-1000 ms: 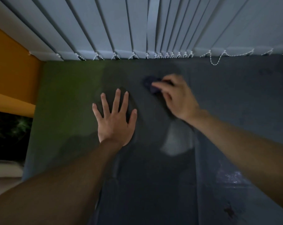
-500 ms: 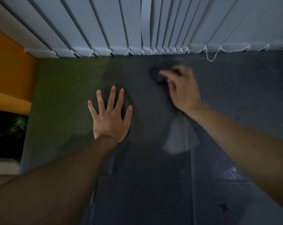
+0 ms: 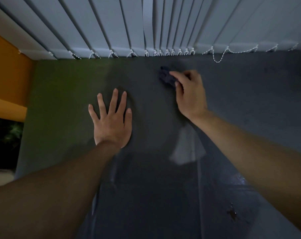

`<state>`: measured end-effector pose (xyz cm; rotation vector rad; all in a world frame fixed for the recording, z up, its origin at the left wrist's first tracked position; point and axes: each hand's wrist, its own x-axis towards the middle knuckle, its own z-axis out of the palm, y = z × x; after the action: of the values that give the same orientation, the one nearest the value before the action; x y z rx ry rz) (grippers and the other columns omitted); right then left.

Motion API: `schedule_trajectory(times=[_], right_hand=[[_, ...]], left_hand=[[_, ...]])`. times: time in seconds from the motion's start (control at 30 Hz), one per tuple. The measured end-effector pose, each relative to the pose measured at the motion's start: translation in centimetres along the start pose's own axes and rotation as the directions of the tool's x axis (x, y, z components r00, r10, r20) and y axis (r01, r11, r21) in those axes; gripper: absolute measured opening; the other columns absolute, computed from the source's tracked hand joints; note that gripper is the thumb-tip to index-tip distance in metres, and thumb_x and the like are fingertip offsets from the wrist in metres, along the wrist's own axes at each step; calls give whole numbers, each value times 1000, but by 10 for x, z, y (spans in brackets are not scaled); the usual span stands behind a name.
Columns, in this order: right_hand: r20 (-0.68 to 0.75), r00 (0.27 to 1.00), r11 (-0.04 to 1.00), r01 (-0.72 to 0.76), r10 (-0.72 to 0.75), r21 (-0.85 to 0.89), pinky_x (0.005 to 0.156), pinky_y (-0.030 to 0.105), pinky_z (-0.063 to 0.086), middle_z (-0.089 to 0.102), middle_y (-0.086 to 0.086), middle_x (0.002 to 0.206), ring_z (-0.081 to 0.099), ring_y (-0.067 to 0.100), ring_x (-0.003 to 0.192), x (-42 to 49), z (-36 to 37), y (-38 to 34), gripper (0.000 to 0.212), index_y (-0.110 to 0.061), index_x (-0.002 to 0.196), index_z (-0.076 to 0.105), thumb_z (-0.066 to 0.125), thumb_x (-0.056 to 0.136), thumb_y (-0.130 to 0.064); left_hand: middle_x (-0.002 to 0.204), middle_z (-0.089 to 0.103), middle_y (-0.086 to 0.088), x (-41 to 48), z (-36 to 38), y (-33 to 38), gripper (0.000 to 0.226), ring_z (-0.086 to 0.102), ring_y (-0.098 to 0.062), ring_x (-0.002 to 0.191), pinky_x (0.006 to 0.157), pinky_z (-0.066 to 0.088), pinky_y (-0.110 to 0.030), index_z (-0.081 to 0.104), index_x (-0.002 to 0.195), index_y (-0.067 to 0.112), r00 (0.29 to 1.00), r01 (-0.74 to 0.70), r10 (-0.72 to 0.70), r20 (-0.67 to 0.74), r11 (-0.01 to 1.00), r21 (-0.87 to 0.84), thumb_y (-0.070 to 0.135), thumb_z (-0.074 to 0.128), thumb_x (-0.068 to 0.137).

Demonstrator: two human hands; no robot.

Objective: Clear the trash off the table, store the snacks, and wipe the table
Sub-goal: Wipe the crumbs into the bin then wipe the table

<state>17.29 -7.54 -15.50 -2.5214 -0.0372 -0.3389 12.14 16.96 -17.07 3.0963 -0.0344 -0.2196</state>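
Table [image 3: 249, 100]: dark top, fills most of the view; no trash or snacks visible on it, so the step in hand is judged to be the wipe, i.e. the last part of the task. Blinds [image 3: 111, 23]: hang at the far edge, just beyond the fingertips of both hands. L hand [image 3: 111, 121]: flat on the top, fingers straight and spread wide, holding nothing; acts as a brace. R hand [image 3: 189, 95]: fingers [image 3: 176, 74] curled round the cloth [image 3: 166, 76], which is bunched under and ahead of the fingertips, pressed to the top. Recommended: even pressure, overlapping passes from fingertip side back toward wrist side; avoid snagging the blind chain. Dark spot [image 3: 232, 215]: well behind the R fingers, beside the forearm; prob. needs a firmer separate pass.
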Motion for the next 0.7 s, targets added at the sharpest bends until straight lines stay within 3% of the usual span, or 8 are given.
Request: schedule_trajectory(times=[0.07,0.13,0.27,0.33,0.4,0.47,0.63,0.7], right_hand=[[-3,1000,1000,-18,18,9,87,34,46,55,11,111,53,28,103,-9,4,-9,35,-18,126,66,51,96,-11],[67,992,994,103,-106,46,89,35,46,56,12,110,54,29,101,-36,6,-24,35,-18,124,68,54,93,-8],[295,862,911,390,-413,137,89,30,46,58,8,115,55,24,101,-82,-7,-34,35,-24,123,69,56,94,-10],[214,918,943,320,-333,96,89,35,47,59,10,112,56,27,99,-76,-8,-25,35,-22,122,70,55,94,-9],[68,994,996,84,-84,16,88,36,47,57,8,112,54,26,101,-69,-8,-21,35,-22,123,69,56,94,-7],[32,999,1000,-15,15,20,89,31,46,56,7,113,54,25,102,-77,-6,-28,35,-22,123,69,57,94,-8],[195,949,966,227,-248,125,85,28,46,59,8,111,55,24,98,-145,-12,-57,34,-22,121,71,59,93,-7],[173,959,973,212,-226,96,83,30,48,59,7,112,56,24,97,-154,-17,-53,33,-22,121,71,59,94,-8]], left_hand=[[168,-2,12,0,0,0,58,-5,-36,153,119,2,-64,2,160,34,1000,2,-2,-8,1000,-10,48,13,104],[168,-1,12,0,0,0,58,-5,-36,153,119,2,-64,3,159,35,1000,6,-6,-10,1000,-20,47,13,104],[168,0,13,0,-1,-1,57,-4,-36,153,119,1,-64,4,159,35,1000,-5,4,-18,998,-58,46,15,104],[168,1,14,-1,-3,0,57,-5,-35,154,120,1,-63,2,159,36,1000,-5,3,-20,997,-76,46,15,104],[167,1,14,-1,-4,0,57,-6,-34,154,120,0,-63,2,159,36,1000,-6,5,-19,996,-94,46,16,104],[167,5,14,-1,-4,0,56,-4,-32,154,120,0,-63,5,159,36,999,-11,7,-32,992,-124,44,18,105],[159,34,5,-6,-5,0,49,20,-19,151,122,7,-57,35,153,27,977,-177,140,-161,954,-241,35,32,105],[154,41,4,-9,-5,-1,46,26,-19,149,121,11,-56,44,148,25,965,-227,183,-190,943,-244,36,36,104]])
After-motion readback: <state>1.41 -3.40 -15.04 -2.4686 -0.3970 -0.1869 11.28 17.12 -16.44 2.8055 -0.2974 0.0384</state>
